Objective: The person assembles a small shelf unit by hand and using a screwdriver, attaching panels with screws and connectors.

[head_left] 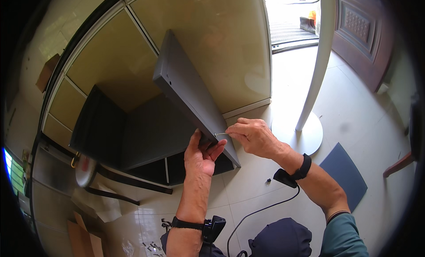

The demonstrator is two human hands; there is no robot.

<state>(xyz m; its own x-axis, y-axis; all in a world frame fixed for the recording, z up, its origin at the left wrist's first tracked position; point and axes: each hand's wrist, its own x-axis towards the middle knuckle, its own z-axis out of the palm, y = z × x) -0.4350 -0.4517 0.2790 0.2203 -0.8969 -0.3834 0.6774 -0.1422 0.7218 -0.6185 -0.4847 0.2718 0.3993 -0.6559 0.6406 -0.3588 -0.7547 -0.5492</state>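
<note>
A grey cabinet panel (pixel 188 82) stands upright on edge, part of a partly assembled grey cabinet (pixel 150 128). My left hand (pixel 202 158) is palm up under the panel's lower edge, with thumb and fingers around it. My right hand (pixel 252 135) pinches a thin metal rod (pixel 222 133) that looks like a hex key. Its tip touches a small screw-like spot near the panel's edge, just above my left fingers. A dark hole shows farther up the same edge. The screw head itself is too small to make out.
A loose grey board (pixel 340 175) lies on the tiled floor at right, near a white pole base (pixel 305 133). A black-legged stool (pixel 113 184) stands left of the cabinet. Small hardware (pixel 152 247) and an open cardboard box (pixel 84 237) are at lower left. A black cable (pixel 248 216) runs from my right wrist.
</note>
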